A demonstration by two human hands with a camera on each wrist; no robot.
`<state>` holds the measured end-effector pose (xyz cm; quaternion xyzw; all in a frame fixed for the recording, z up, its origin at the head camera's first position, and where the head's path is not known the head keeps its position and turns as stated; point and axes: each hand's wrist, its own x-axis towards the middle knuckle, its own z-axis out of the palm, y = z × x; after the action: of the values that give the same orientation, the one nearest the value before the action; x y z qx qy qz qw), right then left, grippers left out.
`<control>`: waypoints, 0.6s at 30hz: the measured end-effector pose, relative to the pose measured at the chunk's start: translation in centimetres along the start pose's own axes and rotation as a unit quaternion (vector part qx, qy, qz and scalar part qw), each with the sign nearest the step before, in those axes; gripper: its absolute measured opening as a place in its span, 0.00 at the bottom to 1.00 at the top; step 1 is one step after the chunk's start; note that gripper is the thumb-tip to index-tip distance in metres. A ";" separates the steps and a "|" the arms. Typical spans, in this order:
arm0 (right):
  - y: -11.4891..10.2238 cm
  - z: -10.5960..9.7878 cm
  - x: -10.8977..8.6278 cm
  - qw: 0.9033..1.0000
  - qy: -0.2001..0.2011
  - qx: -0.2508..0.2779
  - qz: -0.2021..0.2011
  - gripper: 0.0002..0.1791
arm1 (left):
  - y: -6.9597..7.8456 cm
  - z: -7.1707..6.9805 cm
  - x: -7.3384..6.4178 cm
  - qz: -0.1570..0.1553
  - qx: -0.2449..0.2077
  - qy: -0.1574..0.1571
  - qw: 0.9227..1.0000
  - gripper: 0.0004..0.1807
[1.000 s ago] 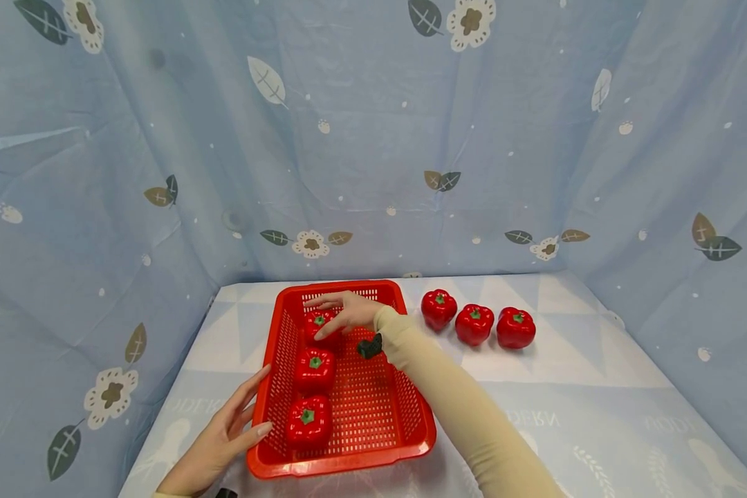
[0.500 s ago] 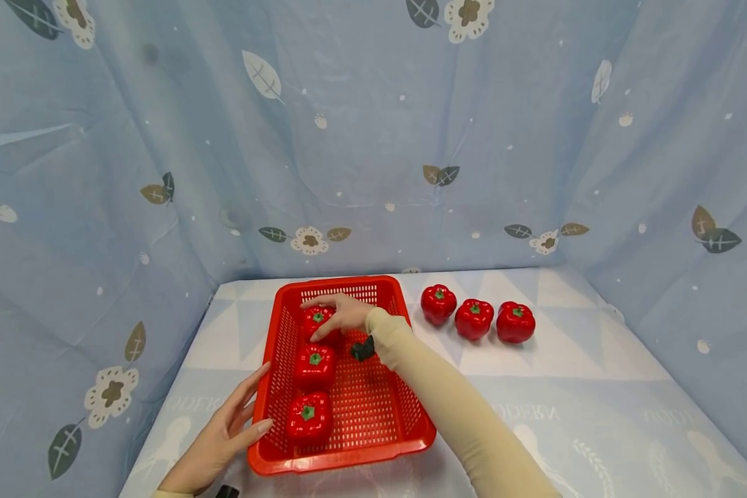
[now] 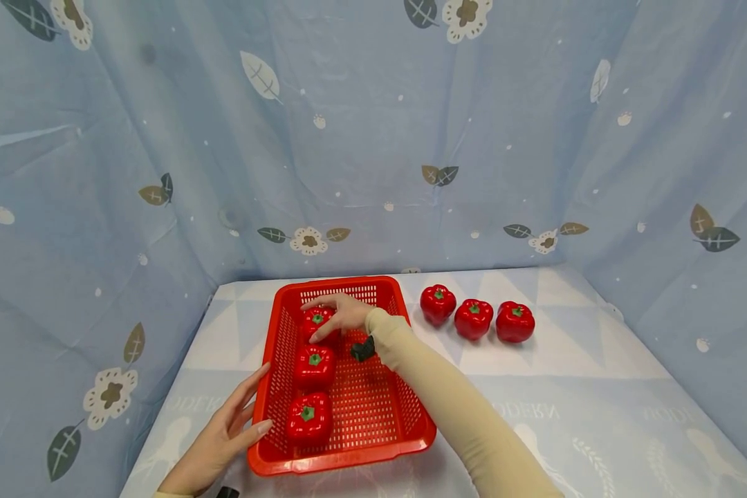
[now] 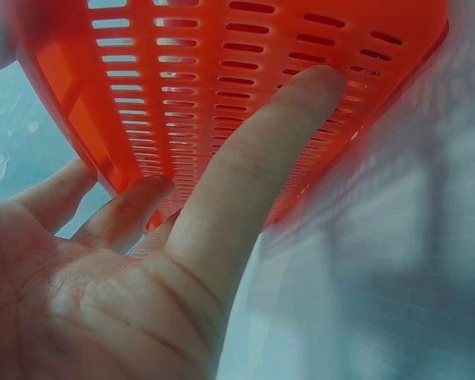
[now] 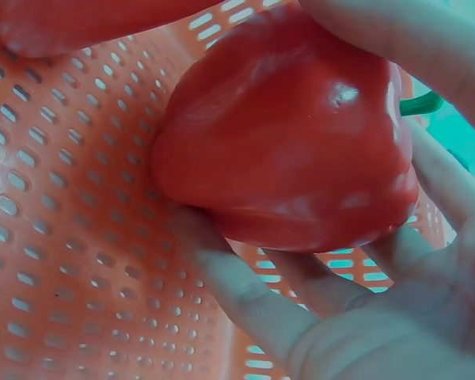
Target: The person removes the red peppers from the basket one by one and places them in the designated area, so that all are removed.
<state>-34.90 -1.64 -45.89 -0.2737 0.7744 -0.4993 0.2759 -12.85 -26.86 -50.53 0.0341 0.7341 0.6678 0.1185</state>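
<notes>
A red plastic basket (image 3: 348, 458) with slotted walls holds three red bell peppers in a column along its left side. My right hand (image 3: 344, 312) is around the far bell pepper (image 3: 317, 318), thumb on one side and fingers curled on the other. In the right wrist view, this bell pepper (image 5: 277, 134) lies on its side against the mesh, green stem toward the palm. The middle pepper (image 3: 315, 366) and the near pepper (image 3: 309, 419) stand stem up. My left hand (image 3: 218, 436) touches the basket's left outer side, its thumb (image 4: 245, 166) straight against the slotted wall.
Three more red bell peppers, a left one (image 3: 438, 304), a middle one (image 3: 474, 319) and a right one (image 3: 514, 322), stand in a row right of the basket. A patterned cloth covers the table (image 3: 573, 346). Blue curtains (image 3: 361, 138) enclose the back and sides.
My right hand has shifted slightly left and settled closer around the far bell pepper. The left hand and the basket have stayed put, while the head view has tilted a little.
</notes>
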 end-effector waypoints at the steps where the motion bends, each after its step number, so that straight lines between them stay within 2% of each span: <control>1: -0.1 -0.1 -0.1 1.000 -0.002 -0.001 -0.001 0.37 | 0.0 0.0 0.0 0.001 0.000 -0.001 1.000 0.46; 9: -1.7 -1.3 -1.2 1.000 -0.016 -0.024 -0.008 0.39 | -0.1 -0.1 0.0 0.006 0.001 -0.005 1.000 0.45; 18: -2.8 -4.1 -3.3 0.999 -0.018 -0.025 -0.012 0.40 | -0.2 -0.1 -0.1 0.002 0.011 0.004 1.000 0.46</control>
<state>-35.10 2.23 -41.36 -0.2989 0.7784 -0.4780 0.2761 -12.79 -26.98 -50.68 0.0347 0.7418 0.6600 0.1137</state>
